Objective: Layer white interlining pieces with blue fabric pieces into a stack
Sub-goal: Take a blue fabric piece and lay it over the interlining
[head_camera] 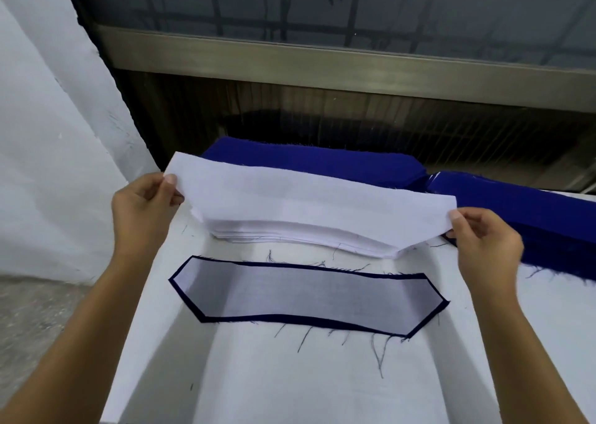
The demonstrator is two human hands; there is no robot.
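Observation:
A single white interlining piece [309, 194] hangs lifted above the pile of white interlining pieces [306, 234]. My left hand [142, 210] pinches its left end and my right hand [483, 239] pinches its right end. In front of that pile lies the layered stack [306, 294]: a white interlining piece on top, with a dark blue fabric edge showing all round it. Behind the lifted piece lies a pile of blue fabric pieces [322, 162]; more blue fabric [532, 210] stretches away to the right.
Everything rests on a white cloth-covered table [290, 375], strewn with loose dark threads. A white wall [48, 133] stands close on the left. A metal window sill [322, 65] and a dark grille run behind the table.

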